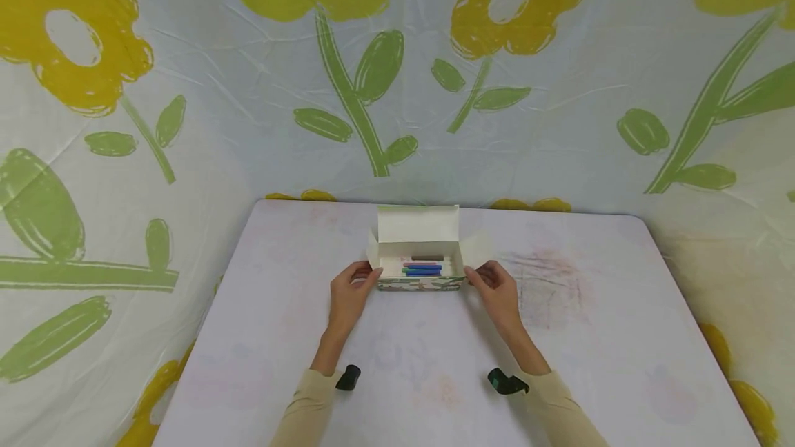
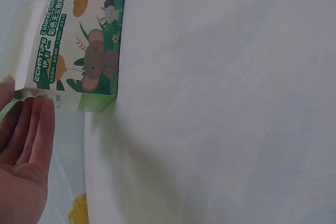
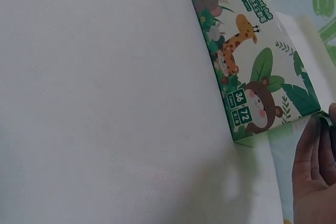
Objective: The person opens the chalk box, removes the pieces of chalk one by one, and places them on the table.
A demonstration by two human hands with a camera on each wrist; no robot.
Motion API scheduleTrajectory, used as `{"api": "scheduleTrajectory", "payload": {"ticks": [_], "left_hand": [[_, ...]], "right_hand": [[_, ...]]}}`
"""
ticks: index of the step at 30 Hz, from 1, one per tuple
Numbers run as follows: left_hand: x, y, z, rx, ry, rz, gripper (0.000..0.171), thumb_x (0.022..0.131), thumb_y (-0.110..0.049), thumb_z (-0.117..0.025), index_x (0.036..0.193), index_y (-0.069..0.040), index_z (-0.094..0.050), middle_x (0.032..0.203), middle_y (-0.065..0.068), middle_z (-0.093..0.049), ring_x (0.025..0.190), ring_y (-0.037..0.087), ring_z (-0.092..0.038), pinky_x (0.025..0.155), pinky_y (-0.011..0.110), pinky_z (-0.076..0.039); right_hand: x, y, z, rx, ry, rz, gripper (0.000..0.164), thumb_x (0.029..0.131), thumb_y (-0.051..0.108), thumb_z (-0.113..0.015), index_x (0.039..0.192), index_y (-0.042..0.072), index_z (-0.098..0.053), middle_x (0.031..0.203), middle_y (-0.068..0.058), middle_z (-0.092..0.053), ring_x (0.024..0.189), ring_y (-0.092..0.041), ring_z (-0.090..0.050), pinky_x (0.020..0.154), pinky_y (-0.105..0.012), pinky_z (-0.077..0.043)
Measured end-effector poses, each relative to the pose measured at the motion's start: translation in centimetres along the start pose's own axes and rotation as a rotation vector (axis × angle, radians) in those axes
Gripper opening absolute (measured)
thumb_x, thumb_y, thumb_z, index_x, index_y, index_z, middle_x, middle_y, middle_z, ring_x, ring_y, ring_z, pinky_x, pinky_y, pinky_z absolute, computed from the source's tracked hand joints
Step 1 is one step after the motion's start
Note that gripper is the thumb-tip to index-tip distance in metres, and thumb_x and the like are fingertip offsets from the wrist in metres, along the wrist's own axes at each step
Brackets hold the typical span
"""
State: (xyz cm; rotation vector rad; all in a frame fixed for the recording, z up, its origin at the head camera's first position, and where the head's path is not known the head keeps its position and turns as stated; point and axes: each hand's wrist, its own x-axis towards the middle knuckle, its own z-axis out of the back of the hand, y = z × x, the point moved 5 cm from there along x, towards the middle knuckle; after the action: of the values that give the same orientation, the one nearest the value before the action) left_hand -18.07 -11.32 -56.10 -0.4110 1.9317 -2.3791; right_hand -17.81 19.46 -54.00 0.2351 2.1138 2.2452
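Note:
A cardboard chalk box [image 1: 419, 285] printed with cartoon animals sits on the table, its lid [image 1: 418, 224] raised at the back. Several chalk sticks [image 1: 424, 267], blue, pink, green and dark brown, lie inside. Side flaps stick out at the left [image 1: 373, 251] and right [image 1: 477, 248]. At the left end, my left hand [image 1: 349, 297] pinches the flap edge near the front corner, thumb on top and fingers below. My right hand [image 1: 499, 295] pinches the right end the same way. The wrist views show the box's printed front [image 2: 94, 51], lettered "Colored chalk".
The pale table [image 1: 410, 371] has dark and reddish smudges [image 1: 549, 288] right of the box. A flower-printed cloth [image 1: 422, 150] hangs behind and at both sides. Black bands [image 1: 508, 381] show at both wrists beside the cream sleeves.

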Motion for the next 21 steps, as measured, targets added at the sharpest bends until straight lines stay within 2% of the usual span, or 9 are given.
{"api": "scheduleTrajectory", "payload": {"ticks": [3,8,11,13,18,20,21], "left_hand": [[-0.1,0.3,0.1,0.012,-0.014,0.005,0.021,0.09,-0.021,-0.083,0.099,-0.004,-0.077,0.09,0.009,-0.075,0.085,0.022,-0.071,0.074,0.027,-0.059],[-0.4,0.6,0.1,-0.001,-0.019,0.032,0.019,0.092,-0.019,-0.08,0.096,0.0,-0.076,0.09,0.012,-0.074,0.085,0.025,-0.072,0.071,0.02,-0.056],[-0.6,0.7,-0.1,-0.029,-0.026,0.063,0.02,0.093,-0.012,-0.078,0.096,0.007,-0.074,0.09,0.02,-0.073,0.084,0.034,-0.073,0.068,0.016,-0.055],[-0.8,-0.3,0.0,-0.045,-0.027,0.077,0.019,0.094,-0.007,-0.076,0.096,0.012,-0.072,0.09,0.025,-0.072,0.084,0.041,-0.073,0.066,0.015,-0.055],[-0.8,0.3,0.0,-0.118,0.007,0.134,0.025,0.096,-0.013,-0.075,0.094,0.012,-0.07,0.085,0.025,-0.072,0.082,0.042,-0.072,0.07,0.027,-0.061],[-0.6,1.7,-0.3,-0.158,0.021,0.175,0.028,0.096,-0.017,-0.075,0.094,0.011,-0.07,0.085,0.025,-0.072,0.081,0.042,-0.072,0.072,0.036,-0.063],[-0.6,1.8,-0.4,-0.169,0.025,0.193,0.029,0.097,-0.018,-0.075,0.095,0.011,-0.07,0.085,0.025,-0.072,0.081,0.043,-0.072,0.072,0.039,-0.063]], "right_hand": [[0.3,-1.4,0.2,0.018,-0.026,-0.048,0.021,0.095,0.004,-0.074,0.095,-0.013,-0.062,0.086,-0.01,-0.073,0.078,-0.025,-0.073,0.075,-0.034,-0.061],[0.5,-3.3,0.3,0.005,-0.044,-0.093,0.026,0.096,0.01,-0.074,0.104,-0.012,-0.063,0.092,-0.01,-0.073,0.079,-0.013,-0.071,0.073,-0.025,-0.059],[0.3,-3.7,0.2,-0.03,-0.054,-0.107,0.03,0.098,0.015,-0.073,0.108,-0.011,-0.063,0.094,-0.012,-0.072,0.08,-0.007,-0.069,0.073,-0.023,-0.058],[0.3,-3.8,0.1,-0.037,-0.056,-0.115,0.032,0.099,0.018,-0.072,0.109,-0.01,-0.064,0.095,-0.015,-0.072,0.08,-0.006,-0.067,0.074,-0.023,-0.058],[0.3,-4.7,0.0,-0.017,-0.054,-0.159,0.033,0.1,0.021,-0.071,0.108,-0.01,-0.064,0.085,-0.004,-0.073,0.078,-0.005,-0.066,0.074,-0.021,-0.057],[0.4,-5.1,0.0,0.012,-0.05,-0.193,0.034,0.1,0.022,-0.07,0.109,-0.01,-0.064,0.082,0.002,-0.072,0.078,-0.005,-0.067,0.075,-0.02,-0.058],[0.4,-5.3,-0.1,0.028,-0.047,-0.213,0.035,0.1,0.023,-0.07,0.109,-0.01,-0.063,0.082,0.002,-0.073,0.078,-0.005,-0.068,0.076,-0.02,-0.058]]}}
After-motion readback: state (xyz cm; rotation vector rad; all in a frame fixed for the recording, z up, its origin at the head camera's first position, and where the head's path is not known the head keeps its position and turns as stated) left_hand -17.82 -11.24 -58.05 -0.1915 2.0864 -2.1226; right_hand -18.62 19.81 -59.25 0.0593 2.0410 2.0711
